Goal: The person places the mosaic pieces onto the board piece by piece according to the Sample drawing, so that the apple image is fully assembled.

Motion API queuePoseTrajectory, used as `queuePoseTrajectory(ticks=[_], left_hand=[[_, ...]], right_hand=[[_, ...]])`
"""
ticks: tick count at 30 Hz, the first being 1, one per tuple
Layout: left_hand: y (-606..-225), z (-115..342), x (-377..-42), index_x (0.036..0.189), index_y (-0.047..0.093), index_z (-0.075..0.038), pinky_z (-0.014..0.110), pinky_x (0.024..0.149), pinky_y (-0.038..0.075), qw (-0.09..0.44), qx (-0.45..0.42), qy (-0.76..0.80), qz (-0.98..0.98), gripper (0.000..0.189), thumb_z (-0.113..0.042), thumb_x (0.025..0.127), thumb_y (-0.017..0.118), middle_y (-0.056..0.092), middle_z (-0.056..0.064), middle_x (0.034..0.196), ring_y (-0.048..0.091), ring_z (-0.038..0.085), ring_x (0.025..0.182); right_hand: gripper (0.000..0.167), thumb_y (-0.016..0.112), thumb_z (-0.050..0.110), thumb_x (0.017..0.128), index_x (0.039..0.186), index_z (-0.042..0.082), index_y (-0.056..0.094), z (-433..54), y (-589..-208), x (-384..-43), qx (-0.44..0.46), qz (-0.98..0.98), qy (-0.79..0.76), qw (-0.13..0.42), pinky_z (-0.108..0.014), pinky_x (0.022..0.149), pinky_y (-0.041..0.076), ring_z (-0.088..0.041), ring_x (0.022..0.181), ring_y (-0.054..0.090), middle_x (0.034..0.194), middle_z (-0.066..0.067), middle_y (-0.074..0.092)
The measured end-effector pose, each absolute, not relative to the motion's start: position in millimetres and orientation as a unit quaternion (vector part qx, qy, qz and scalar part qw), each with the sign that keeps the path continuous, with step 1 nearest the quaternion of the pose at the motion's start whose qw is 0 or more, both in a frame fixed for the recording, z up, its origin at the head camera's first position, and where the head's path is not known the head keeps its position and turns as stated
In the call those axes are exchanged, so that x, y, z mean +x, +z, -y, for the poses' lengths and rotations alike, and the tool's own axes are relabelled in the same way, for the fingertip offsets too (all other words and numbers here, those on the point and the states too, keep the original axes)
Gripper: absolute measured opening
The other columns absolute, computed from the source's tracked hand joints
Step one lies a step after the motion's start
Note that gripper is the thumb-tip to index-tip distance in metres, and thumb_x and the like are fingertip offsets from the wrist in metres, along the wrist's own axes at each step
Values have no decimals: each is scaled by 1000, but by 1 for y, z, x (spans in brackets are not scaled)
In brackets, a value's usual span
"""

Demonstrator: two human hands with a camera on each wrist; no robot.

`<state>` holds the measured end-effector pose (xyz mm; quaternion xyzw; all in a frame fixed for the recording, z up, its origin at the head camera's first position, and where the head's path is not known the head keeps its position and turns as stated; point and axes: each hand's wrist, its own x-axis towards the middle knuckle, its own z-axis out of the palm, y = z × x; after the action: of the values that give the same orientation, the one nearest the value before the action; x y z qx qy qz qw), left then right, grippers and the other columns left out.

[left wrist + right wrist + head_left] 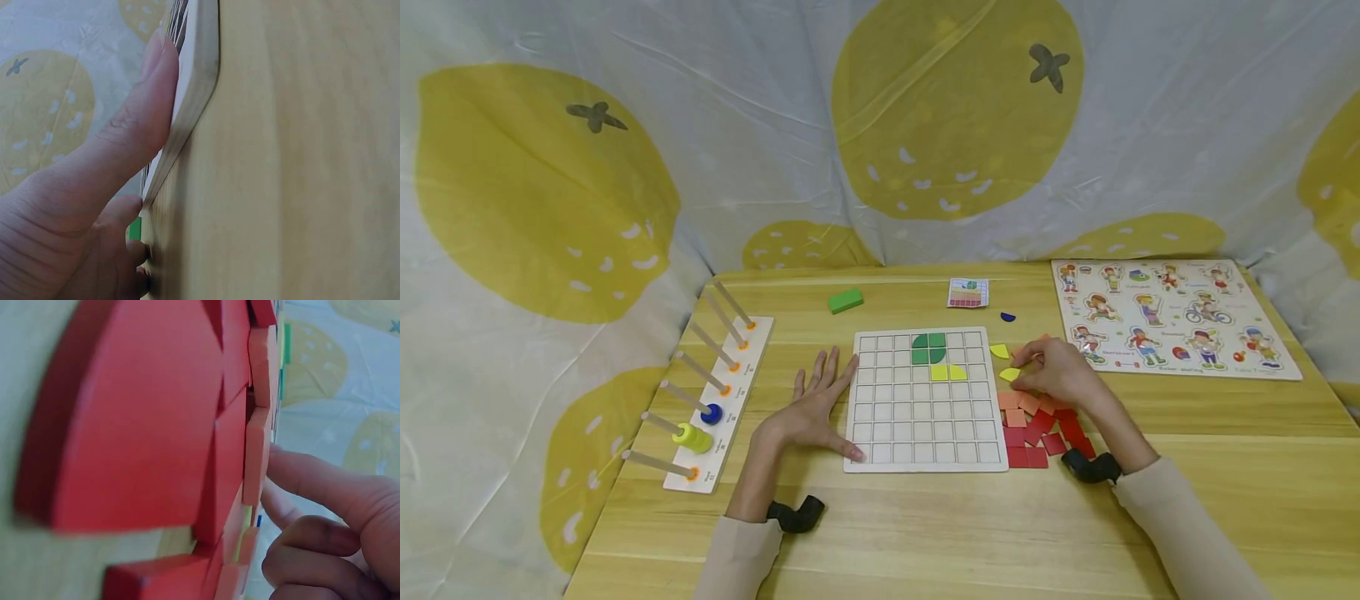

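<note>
The left hand [808, 410], fingers spread wide, touches the pale grid board [902, 412] at its 9 o'clock edge. Just past the board, between 2 and 3 o'clock, the right hand [1054, 372] pinches a yellow piece [1008, 375] in narrowed fingers. Red tiles [1053, 444] lie at 4 o'clock; green pieces [937, 340] sit toward 12.

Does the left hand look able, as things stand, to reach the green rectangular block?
Probably yes: in the head view, only bare wooden tabletop shows between the left hand and the green rectangular block.
</note>
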<state>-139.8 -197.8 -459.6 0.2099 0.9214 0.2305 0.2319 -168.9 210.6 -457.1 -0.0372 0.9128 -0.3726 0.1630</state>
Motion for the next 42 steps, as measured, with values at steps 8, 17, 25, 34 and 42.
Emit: queuePoseTrajectory(ticks=[8,17,25,34,42], left_hand=[[-461,198,-138,167,-5,-11,72,122,-14,229,206,230,-923,148,-51,66,96,-27,24,168,-27,44,156],[-461,197,-138,167,-5,-13,72,122,-14,227,208,224,-925,148,-51,65,95,-26,23,169,-26,44,157],[-460,194,-140,167,-5,-15,71,123,-14,226,208,225,-925,148,-52,65,96,-26,23,169,-26,42,157],[-462,198,-140,167,-5,-14,72,122,-14,227,211,232,-922,149,-54,64,95,-27,24,168,-26,45,156],[-461,198,-140,167,-5,-15,71,123,-15,227,204,226,-925,149,-53,64,96,-27,22,169,-26,43,157]], right_hand=[[24,81,13,88,108,1,76,-194,-447,-169,-79,-911,-381,135,-26,56,34,-20,67,44,69,-4,52],[21,84,9,85,105,5,79,-126,-448,-178,-153,-889,-405,149,-24,53,27,-12,54,31,58,4,36],[21,85,7,82,102,5,79,-101,-453,-182,-158,-887,-410,142,-24,53,35,-10,51,42,55,4,47],[20,86,9,82,102,10,81,-101,-456,-184,-141,-885,-415,153,-24,53,33,-11,50,39,53,4,44],[19,87,12,82,100,13,82,-95,-455,-188,-147,-895,-394,147,-24,55,32,-12,53,39,55,3,45]])
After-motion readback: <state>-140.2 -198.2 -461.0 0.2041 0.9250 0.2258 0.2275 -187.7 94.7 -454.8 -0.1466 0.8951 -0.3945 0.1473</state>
